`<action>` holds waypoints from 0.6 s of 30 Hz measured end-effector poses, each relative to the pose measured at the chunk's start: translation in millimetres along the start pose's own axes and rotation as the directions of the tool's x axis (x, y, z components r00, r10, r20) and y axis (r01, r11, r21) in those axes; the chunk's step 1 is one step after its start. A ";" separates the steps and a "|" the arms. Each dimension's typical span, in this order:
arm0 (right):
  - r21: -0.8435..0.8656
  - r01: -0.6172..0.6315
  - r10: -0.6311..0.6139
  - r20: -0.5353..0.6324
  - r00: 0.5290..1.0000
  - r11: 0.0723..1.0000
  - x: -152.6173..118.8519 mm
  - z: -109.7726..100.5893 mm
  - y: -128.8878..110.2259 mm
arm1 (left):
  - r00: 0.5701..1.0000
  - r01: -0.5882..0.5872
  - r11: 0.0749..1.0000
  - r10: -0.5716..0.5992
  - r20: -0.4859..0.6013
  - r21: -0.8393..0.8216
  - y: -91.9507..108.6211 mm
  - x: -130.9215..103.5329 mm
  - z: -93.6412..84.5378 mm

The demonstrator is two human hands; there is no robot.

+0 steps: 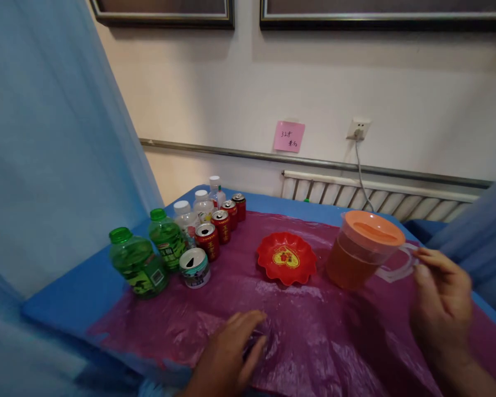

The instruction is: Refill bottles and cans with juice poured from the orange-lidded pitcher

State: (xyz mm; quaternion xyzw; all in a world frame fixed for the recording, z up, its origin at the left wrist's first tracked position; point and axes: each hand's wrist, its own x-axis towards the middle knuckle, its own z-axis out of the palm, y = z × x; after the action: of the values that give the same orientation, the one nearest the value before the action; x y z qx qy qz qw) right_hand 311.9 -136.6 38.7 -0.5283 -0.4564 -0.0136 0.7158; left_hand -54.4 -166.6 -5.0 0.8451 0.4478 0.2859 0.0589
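Observation:
A clear plastic pitcher (pixel 351 259) with an orange lid holds amber liquid on the right of the purple sheet. My right hand (pixel 442 298) is at its handle, fingertips and thumb closed against the handle's outer edge. Low in the middle, my left hand (pixel 231 347) is over the sheet, with thumb and fingers apart and nothing visible between them. A red scalloped plate (pixel 268 264) with a yellow heart design lies left of the pitcher, touched by neither hand.
Red cans (pixel 207 242) stand in a row on the left, with a white-and-teal can (pixel 195 270) in front. Behind them are green bottles (pixel 138 264) and clear white-capped bottles (pixel 186 220). Purple plastic (pixel 306 336) covers the blue table (pixel 74 286). A radiator (pixel 421 204) lines the wall.

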 end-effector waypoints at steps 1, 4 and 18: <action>0.043 -0.001 -0.002 0.063 0.998 0.999 -14.3 4.4 -7.2 | 0.997 0.044 0.999 -0.042 -0.070 0.028 -8.1 1.5 -6.7; 0.080 0.007 -0.032 0.318 0.948 0.997 -55.5 21.9 -18.8 | 0.935 0.240 0.967 -0.205 -0.290 0.089 -37.7 9.4 -29.0; 0.324 0.277 -0.412 0.831 0.374 0.905 -114.0 65.2 -8.5 | 0.837 0.469 0.869 -0.381 -0.392 0.156 -93.6 44.4 -51.8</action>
State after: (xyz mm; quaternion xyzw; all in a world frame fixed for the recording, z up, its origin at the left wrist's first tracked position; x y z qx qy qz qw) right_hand 199.5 -143.0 -29.4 -0.3020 -0.8598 0.1438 0.3859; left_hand -130.5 -84.2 23.7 0.6596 0.6605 0.3528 -0.0642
